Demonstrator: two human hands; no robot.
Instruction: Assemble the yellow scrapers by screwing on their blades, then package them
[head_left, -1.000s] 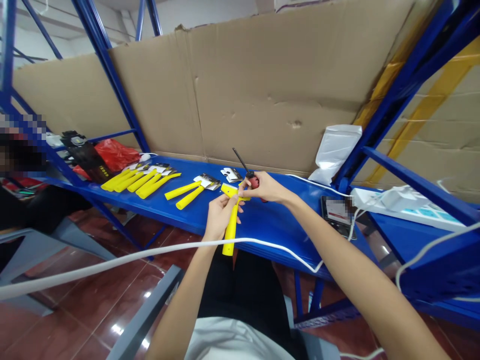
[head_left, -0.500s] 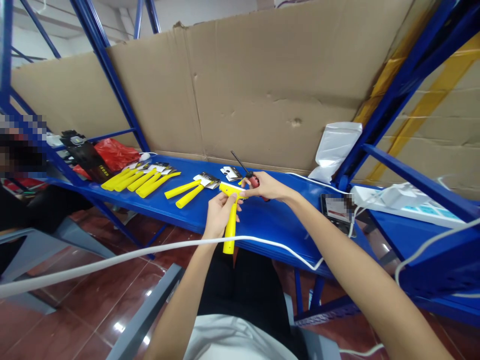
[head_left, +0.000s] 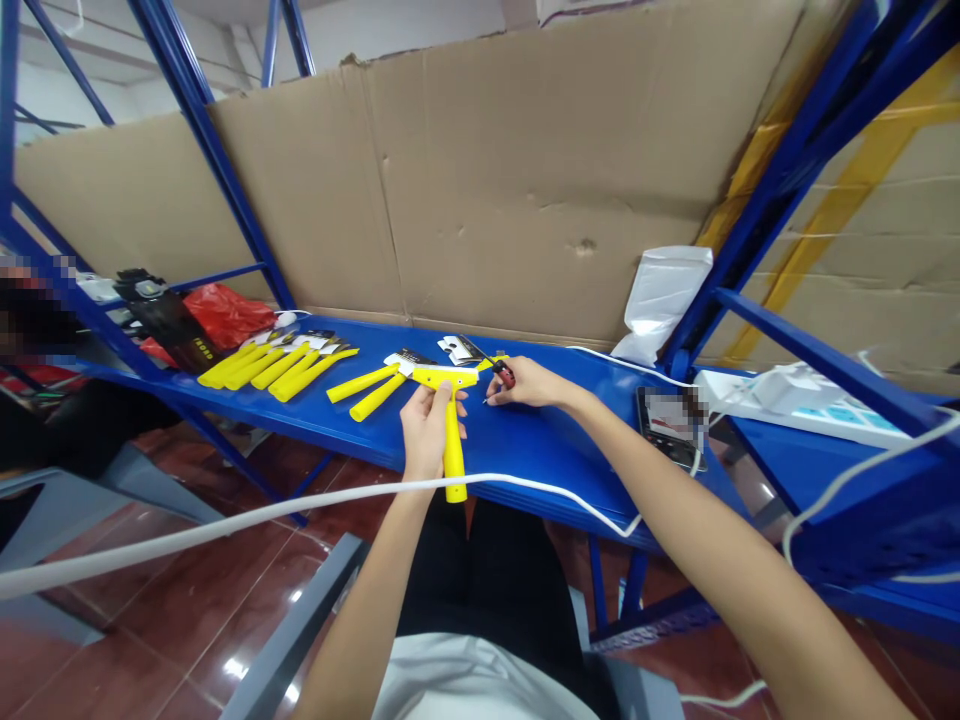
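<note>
My left hand [head_left: 426, 432] is closed around the grip of a yellow T-shaped tool [head_left: 455, 455], which looks like a scraper. Its wide head, with a pale strip along the top, faces away from me. To the right, my right hand [head_left: 529, 384] grips a screwdriver [head_left: 505, 375] with a red and black handle, its thin shaft pointing up and left. A tiny light-coloured piece shows at the fingertips, too small to name. Behind the screwdriver, another yellow-handled tool [head_left: 495, 360] with a black and white card lies on the blue bench [head_left: 540, 450].
Several yellow-handled tools [head_left: 296, 375] with cards lie in a row at the left. A red plastic bag [head_left: 229, 315] and a black package [head_left: 169, 315] are beyond them. A white cable [head_left: 300, 500] crosses before me. A phone [head_left: 671, 425] and power strip [head_left: 810, 412] are at right.
My left hand has shifted slightly left with the yellow tool. My right hand has moved away from the tool's head and lower toward the bench, still holding the screwdriver.
</note>
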